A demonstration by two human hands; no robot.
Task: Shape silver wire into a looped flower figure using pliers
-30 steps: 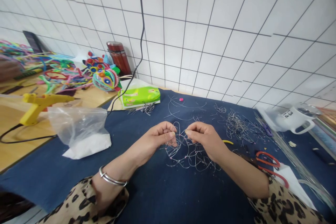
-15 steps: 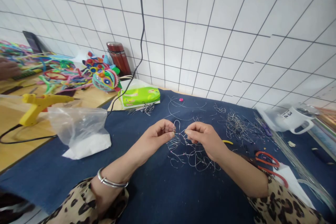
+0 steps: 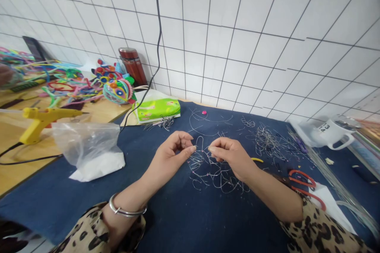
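Note:
A tangle of thin silver wire with tiny pink beads [image 3: 213, 172] lies on the dark blue cloth [image 3: 184, 221] in front of me. My left hand [image 3: 173, 152] hovers at its left edge, thumb and forefinger pinched on a strand of the wire. My right hand [image 3: 230, 154] is at the tangle's upper right, fingers curled and pinched on the wire as well. The two pinches are a few centimetres apart, with a wire loop standing up between them. A metal bangle [image 3: 123, 209] sits on my left wrist.
More loose wire pieces [image 3: 267, 140] lie at the right, with red-handled scissors [image 3: 303, 184] and a white mug [image 3: 335, 132]. A plastic bag [image 3: 89, 148], yellow glue gun [image 3: 38, 118], green tissue pack [image 3: 157, 108], thermos [image 3: 132, 65] and colourful pipe-cleaner crafts [image 3: 89, 83] stand left. A tiled wall rises behind.
My left hand has drawn slightly left and away from the right hand, widening the gap between the pinches. The right hand has barely moved.

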